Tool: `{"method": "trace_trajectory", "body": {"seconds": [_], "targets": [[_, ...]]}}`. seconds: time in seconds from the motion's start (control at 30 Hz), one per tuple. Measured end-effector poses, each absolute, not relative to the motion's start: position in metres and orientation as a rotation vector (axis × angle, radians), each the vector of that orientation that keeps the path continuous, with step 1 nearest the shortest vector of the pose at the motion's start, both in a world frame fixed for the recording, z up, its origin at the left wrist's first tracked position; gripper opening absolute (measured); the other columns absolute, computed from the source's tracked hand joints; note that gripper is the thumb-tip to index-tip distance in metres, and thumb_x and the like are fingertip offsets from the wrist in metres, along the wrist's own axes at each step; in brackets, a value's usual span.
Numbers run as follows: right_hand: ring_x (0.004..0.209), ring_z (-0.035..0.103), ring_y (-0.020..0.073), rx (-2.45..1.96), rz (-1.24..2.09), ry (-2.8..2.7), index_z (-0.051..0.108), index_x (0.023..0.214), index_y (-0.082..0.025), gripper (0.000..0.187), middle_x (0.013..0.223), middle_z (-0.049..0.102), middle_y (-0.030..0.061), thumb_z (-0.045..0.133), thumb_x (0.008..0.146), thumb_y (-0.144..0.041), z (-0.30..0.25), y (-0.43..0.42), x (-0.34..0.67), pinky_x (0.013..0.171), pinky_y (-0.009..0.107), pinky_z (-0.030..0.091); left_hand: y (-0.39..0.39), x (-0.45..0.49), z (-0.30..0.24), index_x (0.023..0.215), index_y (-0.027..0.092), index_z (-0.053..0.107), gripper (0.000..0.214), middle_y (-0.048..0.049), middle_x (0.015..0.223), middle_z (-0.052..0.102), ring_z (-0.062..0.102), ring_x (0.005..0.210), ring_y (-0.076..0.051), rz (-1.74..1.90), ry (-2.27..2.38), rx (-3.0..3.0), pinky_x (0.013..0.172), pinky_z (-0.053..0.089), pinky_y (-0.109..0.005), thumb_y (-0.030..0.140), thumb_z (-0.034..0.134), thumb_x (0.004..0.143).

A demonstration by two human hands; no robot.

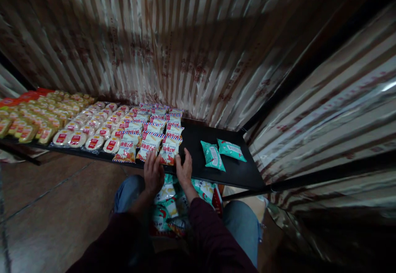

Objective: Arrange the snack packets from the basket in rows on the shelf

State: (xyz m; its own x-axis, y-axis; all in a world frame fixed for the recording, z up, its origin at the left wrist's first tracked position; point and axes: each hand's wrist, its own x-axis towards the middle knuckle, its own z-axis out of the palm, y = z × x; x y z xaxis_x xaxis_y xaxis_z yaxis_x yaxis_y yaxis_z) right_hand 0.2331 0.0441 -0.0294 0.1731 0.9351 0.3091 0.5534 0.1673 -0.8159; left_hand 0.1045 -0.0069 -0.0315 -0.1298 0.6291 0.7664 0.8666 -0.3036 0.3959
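Small white-and-red snack bags with striped top edges stand in rows on a black shelf (238, 173). My left hand (154, 172) rests at the front edge, its stretched fingers lying against the lower part of a front-row snack bag (150, 144). Beside it, at the right end of that row, is another snack bag (170, 148). My right hand (185, 168) is at this bag's right side, fingers apart and pointing up; whether it touches the bag I cannot tell. Two green snack bags (213, 156) lie farther right on the shelf.
Round wrapped cakes (94, 142) and yellow packets (46, 133) fill the shelf's left side. Below the shelf, between my knees, sits a container with several green-and-white bags (165, 194). Striped sheeting (173, 54) hangs behind, and a dark frame bar (269, 100) rises on the right.
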Motion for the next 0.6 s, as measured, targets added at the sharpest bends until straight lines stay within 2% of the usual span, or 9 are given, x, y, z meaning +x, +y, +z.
{"method": "trace_trajectory", "body": {"seconds": [0.13, 0.4, 0.6], "targets": [[0.127, 0.041, 0.0231, -1.487, 0.468, -1.529, 0.043, 0.131, -0.011, 0.053, 0.134, 0.048, 0.0163, 0.037, 0.089, -0.042, -0.030, 0.031, 0.238, 0.106, 0.043, 0.034, -0.036, 0.136, -0.039, 0.128, 0.016, 0.043, 0.044, -0.0149, 0.137, 0.046, 0.030, 0.137, -0.025, -1.403, -1.629, -2.144, 0.105, 0.038, -0.047, 0.008, 0.040, 0.085], [0.124, 0.045, 0.0210, -1.444, 0.393, -1.611, 0.050, 0.126, -0.014, 0.044, 0.129, 0.054, 0.0138, 0.030, 0.092, -0.033, -0.043, -0.002, 0.272, 0.103, 0.045, 0.038, -0.054, 0.175, -0.051, 0.120, 0.015, 0.048, 0.039, -0.0137, 0.129, 0.054, 0.048, 0.124, -0.019, -1.417, -1.712, -2.421, 0.100, 0.046, -0.039, 0.007, 0.035, 0.084], [0.119, 0.050, 0.0197, -1.438, 0.351, -1.641, 0.053, 0.123, -0.015, 0.042, 0.124, 0.058, 0.0125, 0.029, 0.091, -0.027, -0.045, -0.018, 0.297, 0.101, 0.044, 0.041, -0.055, 0.193, -0.054, 0.113, 0.013, 0.052, 0.038, -0.0143, 0.128, 0.055, 0.049, 0.123, -0.019, -1.365, -1.784, -2.555, 0.099, 0.047, -0.038, 0.005, 0.035, 0.080]]}}
